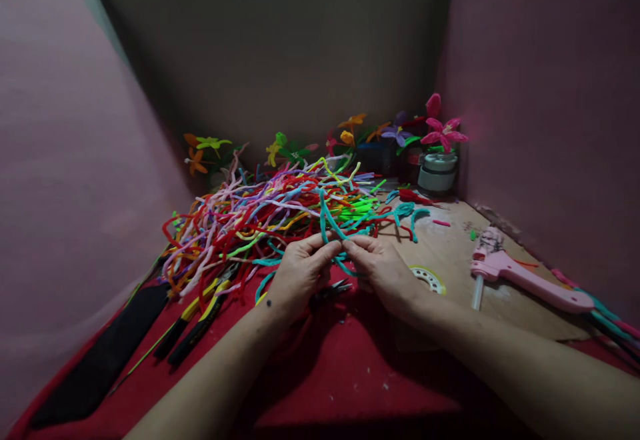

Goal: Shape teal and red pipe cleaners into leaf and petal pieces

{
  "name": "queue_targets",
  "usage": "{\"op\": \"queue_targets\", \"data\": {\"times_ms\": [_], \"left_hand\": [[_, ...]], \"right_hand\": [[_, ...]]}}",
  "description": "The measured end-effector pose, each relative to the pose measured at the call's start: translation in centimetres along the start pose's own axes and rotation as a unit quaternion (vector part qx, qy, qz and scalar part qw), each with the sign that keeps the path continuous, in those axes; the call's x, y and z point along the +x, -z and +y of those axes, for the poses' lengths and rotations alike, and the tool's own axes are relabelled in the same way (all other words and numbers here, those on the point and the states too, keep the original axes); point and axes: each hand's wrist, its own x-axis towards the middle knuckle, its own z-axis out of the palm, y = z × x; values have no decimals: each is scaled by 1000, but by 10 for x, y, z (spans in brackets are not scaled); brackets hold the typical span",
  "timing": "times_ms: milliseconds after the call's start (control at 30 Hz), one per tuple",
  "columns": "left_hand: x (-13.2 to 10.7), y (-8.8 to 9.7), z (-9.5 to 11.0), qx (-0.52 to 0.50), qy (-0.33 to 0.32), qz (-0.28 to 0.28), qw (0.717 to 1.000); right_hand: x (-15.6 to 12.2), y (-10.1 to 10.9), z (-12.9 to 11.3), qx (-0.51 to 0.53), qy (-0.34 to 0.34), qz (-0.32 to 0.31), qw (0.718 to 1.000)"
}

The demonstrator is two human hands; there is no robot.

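Note:
A teal pipe cleaner rises in a bent, crossing shape from between my two hands. My left hand pinches it between thumb and forefinger. Right beside it, the fingertips of my right hand pinch the same pipe cleaner, and the two thumbs almost touch. Below the hands, the metal tips of a tool show; most of it is hidden by my left hand. Just behind lies a large tangled heap of coloured pipe cleaners.
Yellow-and-black pliers and a black flat strip lie at left. On the board at right are a pink glue gun and a tape roll. Pipe-cleaner flowers stand along the back wall, one in a jar.

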Motion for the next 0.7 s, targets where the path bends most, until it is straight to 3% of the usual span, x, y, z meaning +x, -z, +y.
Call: {"op": "queue_targets", "data": {"times_ms": [233,467,700], "left_hand": [[5,1,-3,-123,36,29,991],[15,9,-2,-254,-9,93,963],[14,7,0,-289,-34,102,951]], "right_hand": [[-2,-3,0,-11,-7,-8,1000],[1,3,6,52,5,-24,998],[1,2,7,-52,9,22,998]]}}
